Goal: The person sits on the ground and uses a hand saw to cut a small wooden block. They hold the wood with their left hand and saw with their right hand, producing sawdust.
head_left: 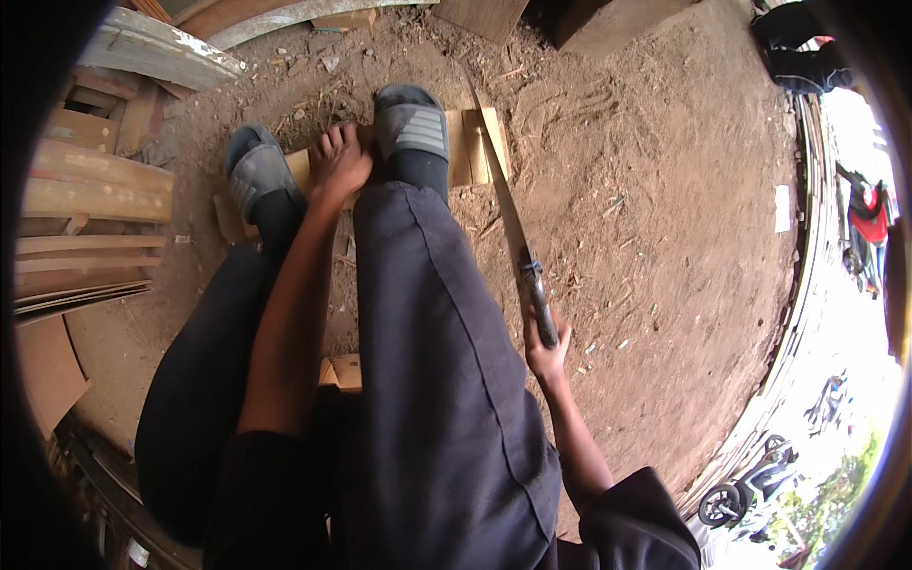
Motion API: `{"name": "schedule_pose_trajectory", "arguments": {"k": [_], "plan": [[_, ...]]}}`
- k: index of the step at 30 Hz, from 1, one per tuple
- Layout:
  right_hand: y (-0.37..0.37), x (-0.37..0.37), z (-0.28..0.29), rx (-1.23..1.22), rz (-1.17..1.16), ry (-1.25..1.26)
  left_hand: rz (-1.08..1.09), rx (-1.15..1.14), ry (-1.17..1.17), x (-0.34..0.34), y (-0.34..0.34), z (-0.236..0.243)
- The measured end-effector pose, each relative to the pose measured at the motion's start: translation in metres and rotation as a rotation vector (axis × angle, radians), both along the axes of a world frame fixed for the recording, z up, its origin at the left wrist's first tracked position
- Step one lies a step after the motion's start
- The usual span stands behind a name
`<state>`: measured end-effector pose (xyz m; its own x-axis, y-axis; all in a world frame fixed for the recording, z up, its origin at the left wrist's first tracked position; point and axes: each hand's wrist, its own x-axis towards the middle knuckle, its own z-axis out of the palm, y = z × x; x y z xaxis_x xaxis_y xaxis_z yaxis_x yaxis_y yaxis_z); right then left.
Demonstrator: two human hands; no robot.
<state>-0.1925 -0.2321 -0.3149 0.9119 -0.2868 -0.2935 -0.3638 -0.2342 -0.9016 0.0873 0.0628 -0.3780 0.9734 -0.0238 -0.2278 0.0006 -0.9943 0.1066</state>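
A light wooden board point(463, 152) lies crosswise low over the dirt, with my sandalled feet point(410, 119) on it. Between the feet, my left hand point(342, 163) presses down with its fingers curled over the board; the feet and hand cover much of the wood. My right hand point(548, 350) is wrapped round the dark handle of a handsaw point(509, 214). The long narrow blade points away from me and crosses the board near its right end. Whether the teeth touch the wood, I cannot tell.
Stacked timber pieces point(95, 195) and thin sheets stand at the left. Wooden blocks point(608, 24) lie at the far side. Wood scraps and dust litter the dirt floor point(665, 218). Beyond its right edge are a motorbike point(750, 484) and a person's dark-clothed legs point(803, 57).
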Motion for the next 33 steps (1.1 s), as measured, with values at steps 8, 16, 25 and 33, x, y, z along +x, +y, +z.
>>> {"name": "schedule_pose_trajectory", "arguments": {"k": [8, 16, 25, 33], "plan": [[0.038, 0.127, 0.001, 0.059, -0.049, -0.049, -0.015, -0.051, 0.024, 0.005, -0.009, 0.008], [0.015, 0.001, 0.008, -0.072, 0.004, -0.040, 0.042, -0.051, 0.059, 0.008, -0.009, 0.010], [-0.008, 0.003, -0.018, 0.087, -0.124, -0.005, 0.013, -0.050, 0.151, 0.018, -0.003, 0.013], [0.006, 0.000, -0.061, -0.634, 0.644, -0.166, -0.400, 0.059, 0.392, 0.052, 0.039, 0.091]]}}
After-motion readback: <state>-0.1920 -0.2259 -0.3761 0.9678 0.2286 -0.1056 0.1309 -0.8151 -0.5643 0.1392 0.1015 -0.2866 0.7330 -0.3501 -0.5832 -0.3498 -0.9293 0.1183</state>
